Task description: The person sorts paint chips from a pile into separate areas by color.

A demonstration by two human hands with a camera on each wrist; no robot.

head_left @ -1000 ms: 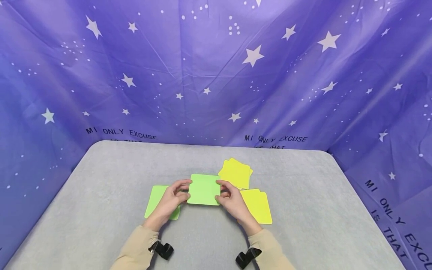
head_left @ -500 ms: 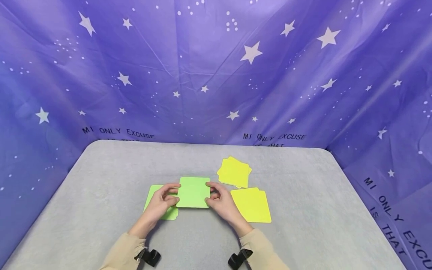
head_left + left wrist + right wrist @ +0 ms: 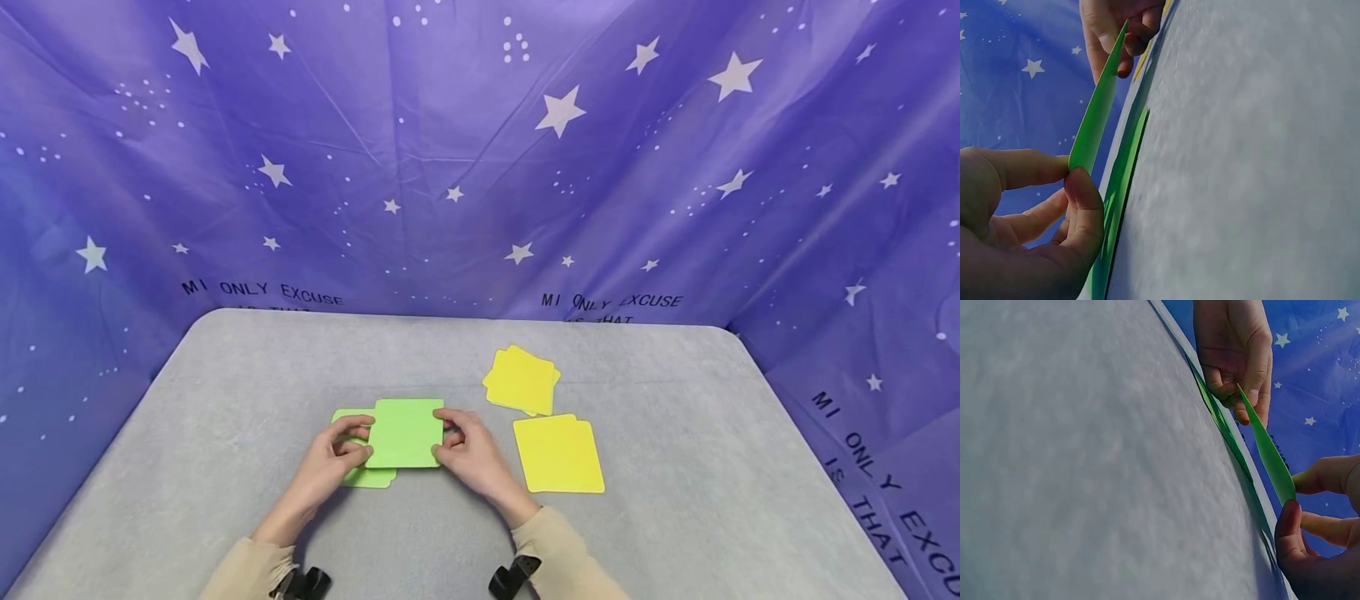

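Observation:
A square green card (image 3: 406, 433) with rounded corners is held by both hands above the table. My left hand (image 3: 327, 455) pinches its left edge between thumb and fingers. At the right edge, my right hand (image 3: 476, 455) pinches it the same way. Beneath it and to the left, more green cards (image 3: 372, 478) lie on the table, partly covered by the held card and my left hand. Both wrist views show a gap between the held card (image 3: 1094, 119) and the green cards below (image 3: 1124, 181).
Two groups of yellow cards lie right of my hands: a fanned pile (image 3: 522, 381) farther back and an overlapping pile (image 3: 559, 454) nearer. Underneath is a grey table (image 3: 675, 433). A purple star-patterned curtain (image 3: 465, 125) hangs behind it and at both sides.
Both hands have carried the green card leftward and a little nearer, from beside the green cards to partly over them. The yellow cards have stayed put.

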